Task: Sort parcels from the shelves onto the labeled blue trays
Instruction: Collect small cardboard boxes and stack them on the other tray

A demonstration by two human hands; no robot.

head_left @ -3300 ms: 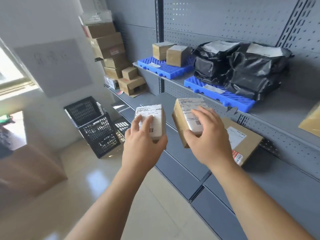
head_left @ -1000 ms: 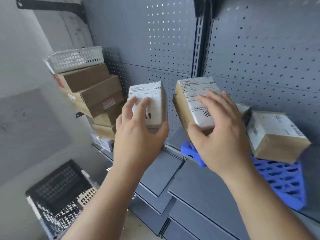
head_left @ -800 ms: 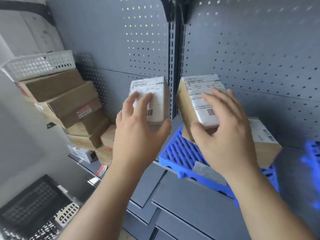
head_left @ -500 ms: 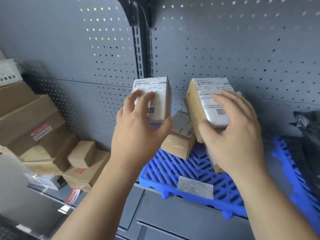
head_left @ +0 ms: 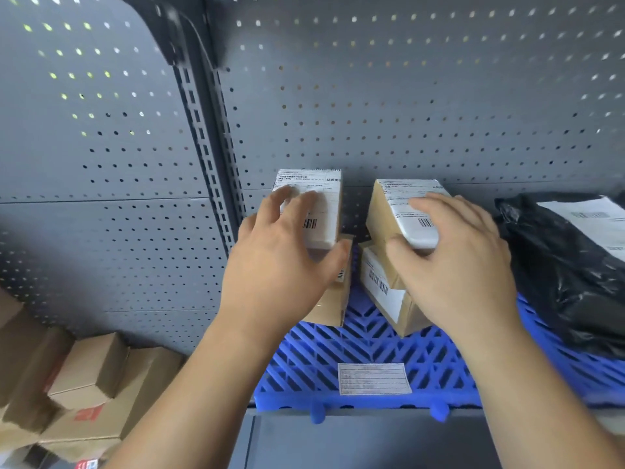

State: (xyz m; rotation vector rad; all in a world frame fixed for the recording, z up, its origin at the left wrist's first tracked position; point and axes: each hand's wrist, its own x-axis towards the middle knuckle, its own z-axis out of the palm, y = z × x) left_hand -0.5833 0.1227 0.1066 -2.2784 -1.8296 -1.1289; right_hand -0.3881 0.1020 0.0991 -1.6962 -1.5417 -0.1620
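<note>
A: Where do we hold the two parcels?

B: Our left hand (head_left: 280, 265) grips the left parcel (head_left: 321, 204), fingers curled over its labelled face and thumb on the near right edge. Our right hand (head_left: 463, 262) grips the right parcel (head_left: 389, 204) likewise. Both sit above the far part of the blue tray (head_left: 338, 360).

A: What lies beneath?

B: On the tray we see a left box (head_left: 333, 309) and a right box (head_left: 389, 299). The right parcel appears to touch the right box, but our hand hides the contact. A paper label (head_left: 372, 379) sits at the near edge, and black bags (head_left: 558, 265) lie to the right.
</note>
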